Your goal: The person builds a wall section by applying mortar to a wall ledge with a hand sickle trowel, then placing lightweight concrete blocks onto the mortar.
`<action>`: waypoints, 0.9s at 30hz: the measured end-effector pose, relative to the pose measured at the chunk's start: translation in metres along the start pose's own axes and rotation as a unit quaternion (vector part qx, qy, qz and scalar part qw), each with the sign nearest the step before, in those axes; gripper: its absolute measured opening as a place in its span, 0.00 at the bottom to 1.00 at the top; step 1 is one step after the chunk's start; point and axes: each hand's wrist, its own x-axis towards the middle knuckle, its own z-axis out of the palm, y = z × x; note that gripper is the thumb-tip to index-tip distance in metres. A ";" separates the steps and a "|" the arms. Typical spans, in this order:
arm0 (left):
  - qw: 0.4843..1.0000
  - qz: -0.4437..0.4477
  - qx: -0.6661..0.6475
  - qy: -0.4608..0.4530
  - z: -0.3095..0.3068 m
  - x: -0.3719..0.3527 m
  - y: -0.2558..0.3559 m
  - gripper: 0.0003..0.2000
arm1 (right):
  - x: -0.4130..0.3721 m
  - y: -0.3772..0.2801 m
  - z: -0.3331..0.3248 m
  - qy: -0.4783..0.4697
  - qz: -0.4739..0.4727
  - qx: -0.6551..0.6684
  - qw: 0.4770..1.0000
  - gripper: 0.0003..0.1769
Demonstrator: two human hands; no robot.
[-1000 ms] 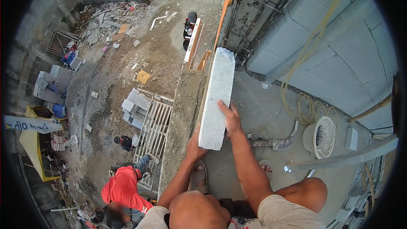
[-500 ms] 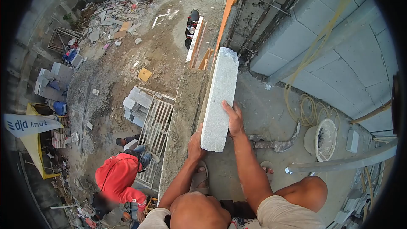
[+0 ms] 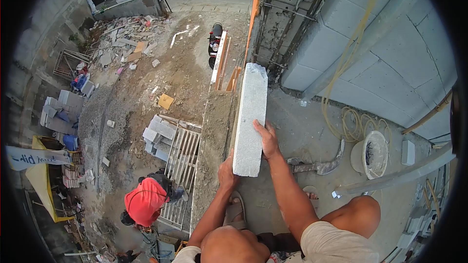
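Observation:
Both of my hands hold a long, pale aerated concrete block (image 3: 251, 122) along the inner side of a rough, mortar-covered wall top (image 3: 214, 131). My left hand (image 3: 227, 171) grips its near left edge, fingers partly hidden behind it. Against the right side presses my right hand (image 3: 266, 140), thumb over the upper face and the other fingers around the edge. The block's far end is chipped and points toward the bare column (image 3: 282, 24). On the floor to the right of my right forearm lies a hammer-like tool (image 3: 319, 165) with a curved end.
A mortar-smeared bucket (image 3: 358, 156) stands at right, near a coiled yellow hose (image 3: 353, 122) and a small block (image 3: 408, 153). A grey pipe (image 3: 395, 178) crosses the right side. Below the wall's left drop, a person in red (image 3: 146, 202) bends beside a slatted platform (image 3: 183, 158).
The block and my hands keep nearly the same hold, the block shifting slightly down and left in view. The person in red below has bent and moved. The camera view has tilted slightly.

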 end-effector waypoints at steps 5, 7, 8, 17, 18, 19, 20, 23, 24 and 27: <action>1.000 0.007 0.000 0.017 -0.003 0.000 0.005 0.31 | -0.001 0.000 -0.001 -0.004 0.003 0.002 1.000 0.34; 1.000 0.009 -0.001 0.024 -0.001 -0.001 0.003 0.31 | -0.002 -0.003 0.001 -0.005 0.006 -0.004 1.000 0.34; 0.999 0.023 -0.008 0.034 0.001 -0.001 0.000 0.32 | -0.004 -0.006 0.003 -0.011 0.012 0.004 1.000 0.34; 0.997 0.049 -0.035 0.046 0.006 -0.002 -0.010 0.31 | 0.001 -0.002 -0.004 -0.015 0.006 -0.009 1.000 0.33; 0.997 0.046 -0.036 0.043 0.006 -0.002 -0.010 0.31 | 0.002 -0.001 -0.005 -0.016 0.006 -0.018 1.000 0.33; 0.997 0.047 -0.037 0.045 0.005 -0.001 -0.008 0.31 | 0.003 0.001 -0.006 -0.017 0.005 -0.019 1.000 0.33; 0.997 0.044 -0.037 0.046 0.004 -0.001 -0.006 0.31 | 0.004 0.002 -0.006 -0.016 -0.002 -0.023 1.000 0.32; 0.998 0.034 -0.035 0.042 0.002 -0.001 0.000 0.31 | 0.003 0.001 -0.003 -0.007 -0.021 -0.028 0.999 0.30; 0.999 0.024 -0.033 0.036 0.001 -0.001 0.001 0.30 | 0.002 0.000 -0.001 0.001 -0.032 -0.028 0.999 0.29; 0.995 0.050 -0.056 0.063 0.009 -0.002 -0.005 0.30 | 0.000 -0.005 0.001 -0.007 -0.028 -0.028 0.999 0.29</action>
